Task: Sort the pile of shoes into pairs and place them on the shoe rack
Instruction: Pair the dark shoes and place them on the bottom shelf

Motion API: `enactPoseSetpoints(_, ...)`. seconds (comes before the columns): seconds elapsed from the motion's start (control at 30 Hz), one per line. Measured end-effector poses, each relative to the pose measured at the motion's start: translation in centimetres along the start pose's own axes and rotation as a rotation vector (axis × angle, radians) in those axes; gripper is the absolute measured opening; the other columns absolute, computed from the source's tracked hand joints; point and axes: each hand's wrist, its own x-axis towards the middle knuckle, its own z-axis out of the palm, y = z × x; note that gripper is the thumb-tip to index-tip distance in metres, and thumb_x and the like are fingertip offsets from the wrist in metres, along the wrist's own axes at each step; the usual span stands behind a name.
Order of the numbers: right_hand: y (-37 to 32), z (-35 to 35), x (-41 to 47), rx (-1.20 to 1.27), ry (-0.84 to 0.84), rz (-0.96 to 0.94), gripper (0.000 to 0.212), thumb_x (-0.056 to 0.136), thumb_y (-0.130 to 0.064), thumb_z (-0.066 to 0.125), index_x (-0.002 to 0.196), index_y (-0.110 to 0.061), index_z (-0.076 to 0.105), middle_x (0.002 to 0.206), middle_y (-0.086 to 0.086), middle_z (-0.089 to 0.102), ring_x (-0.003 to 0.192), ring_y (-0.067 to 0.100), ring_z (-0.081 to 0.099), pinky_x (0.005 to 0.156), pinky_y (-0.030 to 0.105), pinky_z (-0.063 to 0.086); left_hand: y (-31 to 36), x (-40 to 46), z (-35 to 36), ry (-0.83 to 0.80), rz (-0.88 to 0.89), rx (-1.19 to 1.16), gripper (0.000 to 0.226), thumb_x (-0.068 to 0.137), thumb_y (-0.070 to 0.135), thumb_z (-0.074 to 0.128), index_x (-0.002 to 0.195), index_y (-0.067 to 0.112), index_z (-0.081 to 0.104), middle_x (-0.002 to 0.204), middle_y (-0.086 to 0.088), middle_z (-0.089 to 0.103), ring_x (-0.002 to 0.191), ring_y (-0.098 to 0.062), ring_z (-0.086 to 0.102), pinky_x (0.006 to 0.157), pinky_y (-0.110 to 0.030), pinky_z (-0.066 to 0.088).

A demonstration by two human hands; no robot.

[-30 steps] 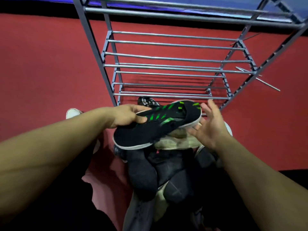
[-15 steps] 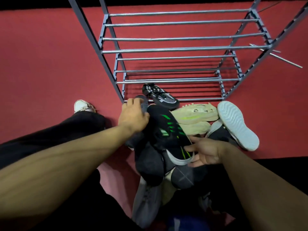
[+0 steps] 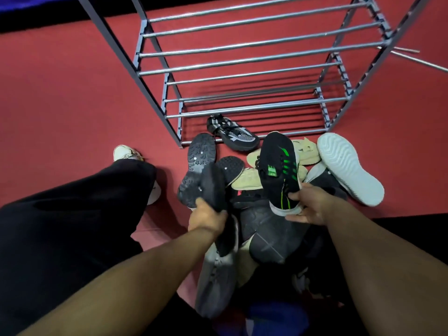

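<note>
My right hand (image 3: 308,207) grips the heel of a black shoe with green stripes (image 3: 278,166), toe pointing away toward the rack. My left hand (image 3: 208,217) is closed on a blurred dark shoe (image 3: 214,187) lifted from the pile. The pile lies on the red floor between my arms: a black-soled shoe (image 3: 198,163) upside down, beige shoes (image 3: 249,178), a white-soled shoe (image 3: 349,168), dark grey shoes (image 3: 266,236). A black-and-white knit sneaker (image 3: 232,134) rests at the rack's bottom front bar. The metal shoe rack (image 3: 242,61) stands behind the pile, its shelves bare.
My left leg in black trousers (image 3: 72,209) and a white shoe (image 3: 126,152) are at the left. Loose metal rods (image 3: 412,60) lie on the red floor to the right of the rack. A blue object (image 3: 274,316) shows at the bottom edge.
The green-striped shoe passed from my left hand to my right, which now holds it by the heel. My left hand took up a dark shoe from the pile. The camera tilted downward.
</note>
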Motion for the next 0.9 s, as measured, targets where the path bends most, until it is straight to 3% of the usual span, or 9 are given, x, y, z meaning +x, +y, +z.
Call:
enactPoseSetpoints(0.1, -0.1, -0.2, -0.2, 0.037, 0.057, -0.036, 0.030, 0.098, -0.012, 0.048, 0.126, -0.021, 0.053, 0.107, 0.008, 0.063, 0.083, 0.024, 0.061, 0.057, 0.037, 0.052, 0.5, -1.7, 0.6, 0.016, 0.412, 0.311, 0.058, 0.075, 0.041, 0.061, 0.125, 0.020, 0.041, 0.125, -0.010, 0.052, 0.119, -0.035, 0.049, 0.097, -0.042, 0.044)
enactPoseSetpoints(0.17, -0.4, -0.4, -0.4, 0.091, 0.122, -0.088, 0.030, 0.097, -0.015, 0.050, 0.126, -0.017, 0.055, 0.106, 0.008, 0.061, 0.079, 0.022, 0.057, 0.054, 0.034, 0.048, 0.1, -3.1, 1.7, -0.229, 0.598, 0.598, 0.065, 0.079, 0.050, 0.056, 0.136, 0.023, 0.043, 0.134, -0.008, 0.046, 0.127, -0.032, 0.041, 0.106, -0.040, 0.040)
enactPoseSetpoints(0.23, -0.8, -0.4, -0.5, 0.152, 0.154, -0.136, 0.031, 0.096, -0.018, 0.051, 0.127, -0.016, 0.054, 0.118, 0.009, 0.060, 0.082, 0.023, 0.056, 0.053, 0.032, 0.046, -0.5, -4.0, 2.8, -0.499, 0.528, 0.711, 0.055, 0.082, 0.051, 0.053, 0.130, 0.025, 0.053, 0.134, -0.008, 0.055, 0.126, -0.032, 0.050, 0.101, -0.037, 0.044)
enactPoseSetpoints(0.27, -0.7, -0.4, -0.5, 0.177, 0.164, -0.149, 0.031, 0.096, -0.019, 0.051, 0.126, -0.016, 0.054, 0.119, 0.009, 0.059, 0.082, 0.023, 0.057, 0.053, 0.032, 0.045, -0.6, -4.2, 3.2, -0.506, 0.527, 0.753, 0.050, 0.084, 0.048, 0.052, 0.126, 0.023, 0.056, 0.131, -0.009, 0.058, 0.123, -0.032, 0.054, 0.097, -0.038, 0.046)
enactPoseSetpoints(0.4, -0.1, -0.9, -0.3, 0.189, 0.218, -0.141, 0.026, 0.096, -0.019, 0.050, 0.121, -0.018, 0.056, 0.116, 0.008, 0.062, 0.086, 0.024, 0.059, 0.052, 0.031, 0.045, -0.4, -2.6, 2.5, -0.144, 0.740, 0.842, 0.038, 0.084, 0.029, 0.053, 0.121, 0.018, 0.054, 0.124, -0.006, 0.056, 0.119, -0.029, 0.053, 0.092, -0.040, 0.048)
enactPoseSetpoints(0.53, 0.3, -1.3, -0.1, 0.111, 0.237, -0.126, 0.022, 0.096, -0.018, 0.049, 0.116, -0.023, 0.057, 0.112, 0.008, 0.061, 0.086, 0.025, 0.057, 0.053, 0.032, 0.045, 0.2, 0.4, 1.2, -0.031, 0.634, 0.582, 0.038, 0.086, 0.031, 0.050, 0.122, 0.018, 0.052, 0.124, -0.005, 0.052, 0.118, -0.029, 0.049, 0.093, -0.040, 0.046)
enactPoseSetpoints(0.7, 0.6, -1.1, 0.7, 0.000, 0.249, -0.117, 0.032, 0.097, -0.015, 0.047, 0.121, -0.035, 0.053, 0.109, 0.004, 0.060, 0.085, 0.024, 0.055, 0.058, 0.031, 0.046, -0.5, 2.9, 1.4, -0.044, 0.406, 0.414, 0.050, 0.087, 0.031, 0.051, 0.133, 0.015, 0.038, 0.132, -0.011, 0.045, 0.122, -0.034, 0.044, 0.100, -0.047, 0.041)
enactPoseSetpoints(0.83, 1.1, -0.9, 1.1, -0.169, 0.275, -0.094, 0.023, 0.093, -0.014, 0.048, 0.113, -0.024, 0.056, 0.108, 0.010, 0.059, 0.081, 0.024, 0.055, 0.058, 0.034, 0.050, -0.8, 3.7, 2.1, -0.138, 0.357, 0.451, 0.049, 0.090, 0.037, 0.050, 0.131, 0.014, 0.037, 0.136, -0.013, 0.049, 0.125, -0.036, 0.042, 0.105, -0.046, 0.038)
enactPoseSetpoints(0.9, 1.5, -1.1, 1.4, -0.483, 0.378, -0.122, 0.031, 0.086, -0.022, 0.051, 0.115, -0.017, 0.057, 0.116, 0.014, 0.058, 0.097, 0.032, 0.059, 0.074, 0.041, 0.056, -0.5, 4.0, 2.0, -0.167, 0.339, 0.394, 0.042, 0.089, 0.037, 0.053, 0.122, 0.017, 0.037, 0.133, -0.012, 0.053, 0.123, -0.035, 0.044, 0.102, -0.047, 0.039)
